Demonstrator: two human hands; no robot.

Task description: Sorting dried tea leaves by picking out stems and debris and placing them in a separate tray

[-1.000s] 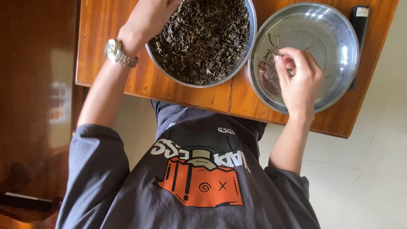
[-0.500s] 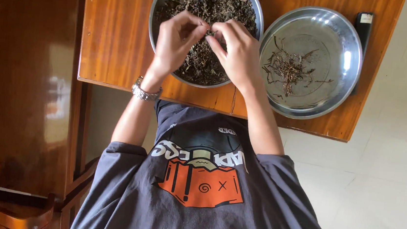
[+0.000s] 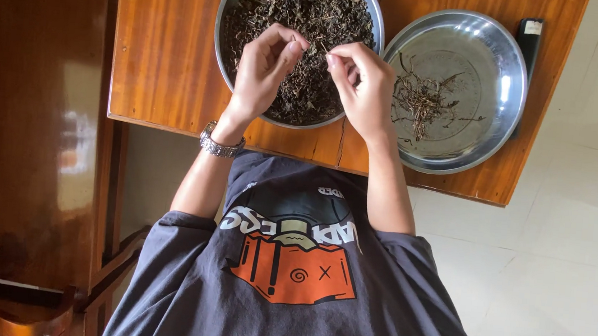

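A steel bowl full of dark dried leaves sits on the wooden table. My left hand, with a metal watch on its wrist, and my right hand hover close together over the near part of that bowl. Between their pinched fingertips they hold a thin dried stem. To the right stands a second steel bowl holding a small heap of bare stems.
A slim black object lies at the table's right edge behind the stem bowl. A dark wooden panel and part of a wooden chair are at the left. White tiled floor lies to the right.
A second ago my left hand was deep in the leaf bowl and my right hand over the stem bowl. Both have come together over the leaf bowl, pinching a stem.
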